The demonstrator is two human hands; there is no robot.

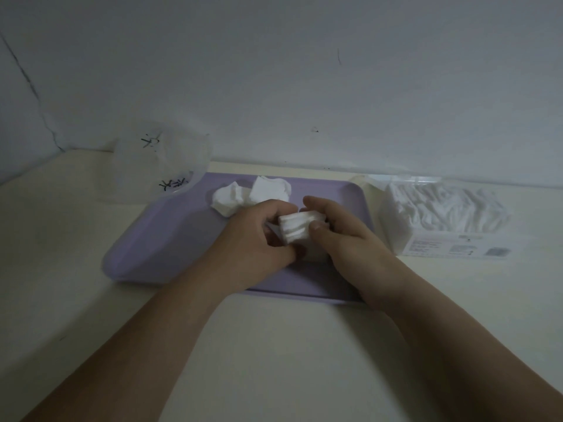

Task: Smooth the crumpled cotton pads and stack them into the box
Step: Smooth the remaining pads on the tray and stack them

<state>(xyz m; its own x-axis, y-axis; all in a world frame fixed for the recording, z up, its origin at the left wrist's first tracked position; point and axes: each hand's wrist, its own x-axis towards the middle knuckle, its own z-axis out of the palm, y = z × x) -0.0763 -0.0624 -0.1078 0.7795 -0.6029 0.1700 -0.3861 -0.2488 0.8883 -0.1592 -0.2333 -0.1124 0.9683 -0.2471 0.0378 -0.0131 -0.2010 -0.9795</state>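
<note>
A small stack of white cotton pads (297, 226) is held between both hands above the lilac tray (170, 239). My left hand (256, 239) grips its left side with curled fingers. My right hand (332, 229) pinches its right side, thumb in front. Two crumpled white pads (227, 199) (271, 190) lie at the back of the tray, just beyond my hands. A clear box (441, 214) full of white pads stands to the right of the tray. What lies under my hands on the tray is partly hidden.
A translucent plastic container (164, 166) with black markings stands at the tray's back left corner. The tray sits on a cream table (274, 345) that meets a white wall (304, 86) behind.
</note>
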